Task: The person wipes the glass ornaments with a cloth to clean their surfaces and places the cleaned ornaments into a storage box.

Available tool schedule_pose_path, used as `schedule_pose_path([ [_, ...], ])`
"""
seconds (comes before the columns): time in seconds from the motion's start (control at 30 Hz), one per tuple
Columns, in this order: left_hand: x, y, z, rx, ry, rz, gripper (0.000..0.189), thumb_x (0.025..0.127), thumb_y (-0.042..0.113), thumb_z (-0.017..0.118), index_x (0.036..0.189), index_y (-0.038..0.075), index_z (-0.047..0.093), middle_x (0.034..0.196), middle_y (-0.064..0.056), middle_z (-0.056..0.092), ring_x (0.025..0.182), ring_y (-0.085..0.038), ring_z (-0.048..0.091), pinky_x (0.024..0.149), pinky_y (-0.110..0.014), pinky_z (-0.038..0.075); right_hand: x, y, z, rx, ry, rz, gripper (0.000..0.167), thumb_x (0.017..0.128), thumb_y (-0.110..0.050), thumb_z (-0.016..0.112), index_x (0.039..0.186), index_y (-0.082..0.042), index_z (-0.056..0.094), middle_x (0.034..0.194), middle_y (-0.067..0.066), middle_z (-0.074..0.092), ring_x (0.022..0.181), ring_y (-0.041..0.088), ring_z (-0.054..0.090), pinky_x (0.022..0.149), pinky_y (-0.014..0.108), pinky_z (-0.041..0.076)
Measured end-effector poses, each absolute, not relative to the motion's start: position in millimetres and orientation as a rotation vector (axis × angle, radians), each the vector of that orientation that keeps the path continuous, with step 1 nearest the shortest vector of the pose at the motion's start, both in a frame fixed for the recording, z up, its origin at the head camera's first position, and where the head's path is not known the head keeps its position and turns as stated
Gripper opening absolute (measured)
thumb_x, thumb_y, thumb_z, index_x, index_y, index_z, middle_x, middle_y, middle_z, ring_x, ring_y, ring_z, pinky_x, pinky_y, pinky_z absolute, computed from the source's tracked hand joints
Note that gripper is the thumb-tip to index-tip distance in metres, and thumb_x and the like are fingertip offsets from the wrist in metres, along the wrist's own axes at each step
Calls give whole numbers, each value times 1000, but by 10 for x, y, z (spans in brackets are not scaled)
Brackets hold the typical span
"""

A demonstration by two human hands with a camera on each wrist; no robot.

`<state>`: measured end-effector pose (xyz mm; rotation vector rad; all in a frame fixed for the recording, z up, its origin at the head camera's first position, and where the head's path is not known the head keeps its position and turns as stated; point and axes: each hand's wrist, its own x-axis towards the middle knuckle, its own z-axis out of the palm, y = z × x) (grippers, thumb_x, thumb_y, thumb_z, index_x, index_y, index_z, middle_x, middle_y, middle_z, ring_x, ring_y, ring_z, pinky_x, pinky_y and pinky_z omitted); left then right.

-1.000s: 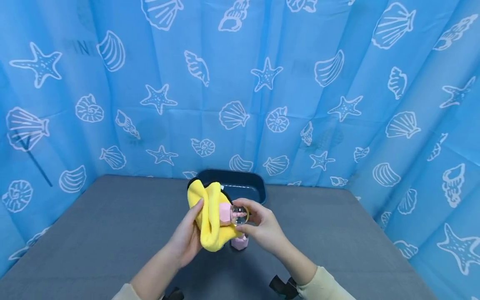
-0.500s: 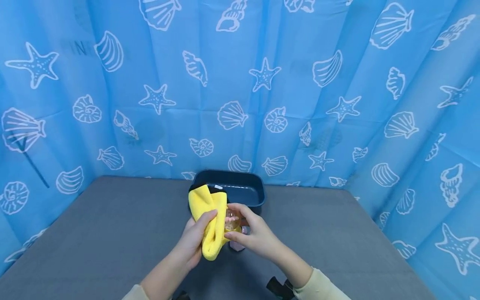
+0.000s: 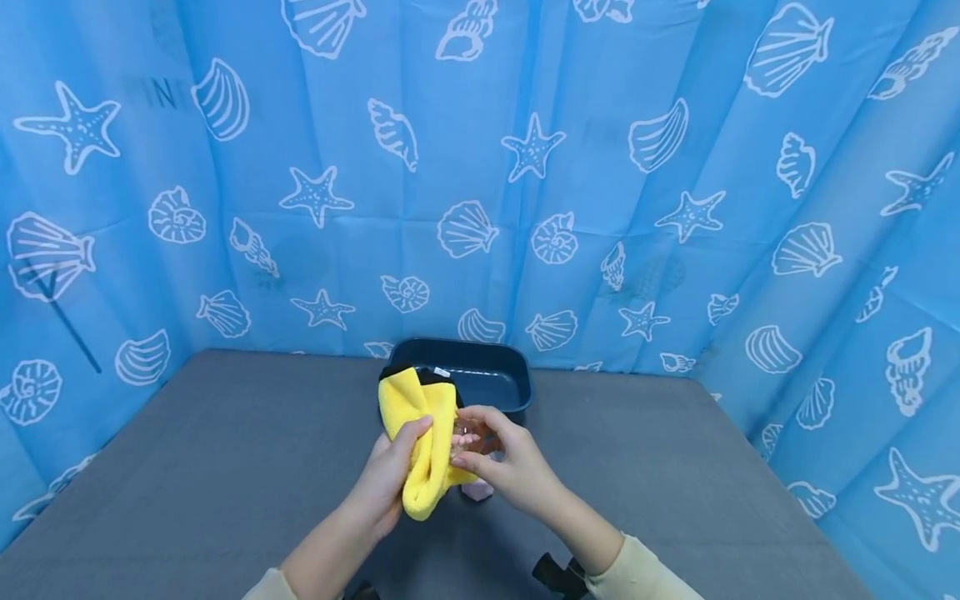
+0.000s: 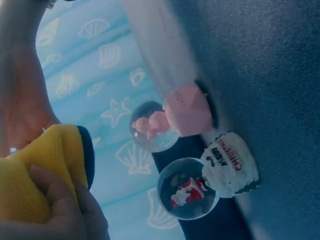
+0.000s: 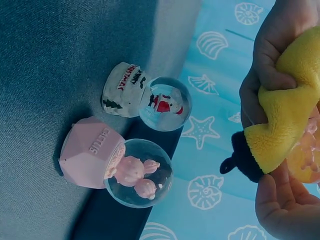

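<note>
My left hand [image 3: 382,479] grips a folded yellow cloth [image 3: 416,458] with a black edge, thumb on top. The cloth covers the base of a snow globe [image 3: 462,437] with pink figures inside its clear ball. From the other side, the fingers and thumb of my right hand [image 3: 513,462] hold the ball; the right wrist view shows part of this held globe [image 5: 309,150] beside the cloth. Below, on the table, stand a pink snow globe [image 5: 92,152] marked CACTUS and a white Christmas snow globe [image 5: 124,90] with a Santa inside.
A dark blue tray [image 3: 517,387] stands at the back of the grey table [image 3: 637,467], behind the hands. A blue curtain [image 3: 480,167] with white shells and starfish hangs around the table's back and sides.
The held globe's pink base showed a second ago and is now covered by the cloth. My left hand has moved slightly right, bunching the cloth round it. The right hand has shifted slightly left.
</note>
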<state>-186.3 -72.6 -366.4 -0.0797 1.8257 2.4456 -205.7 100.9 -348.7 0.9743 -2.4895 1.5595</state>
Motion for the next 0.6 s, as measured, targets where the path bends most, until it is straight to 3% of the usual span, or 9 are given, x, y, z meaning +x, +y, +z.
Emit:
schedule_pose_path([
  [0.37, -1886, -793, -3618, -133, 1756, 2478, 50, 100, 39, 46, 131, 1, 33, 109, -11, 51, 94, -16, 60, 81, -28, 52, -2045, 1018, -3473, 958, -2439, 1700, 38, 90, -7, 69, 124, 2, 55, 118, 18, 59, 93, 26, 59, 82, 26, 52],
  [0.6, -1892, -858, -3586, -130, 1654, 2523, 65, 99, 54, 43, 139, 4, 29, 116, -6, 49, 103, -15, 52, 87, -26, 47, -2080, 1102, -3480, 957, -2380, 1867, 39, 88, 4, 67, 124, 3, 53, 120, 22, 59, 100, 33, 60, 84, 29, 53],
])
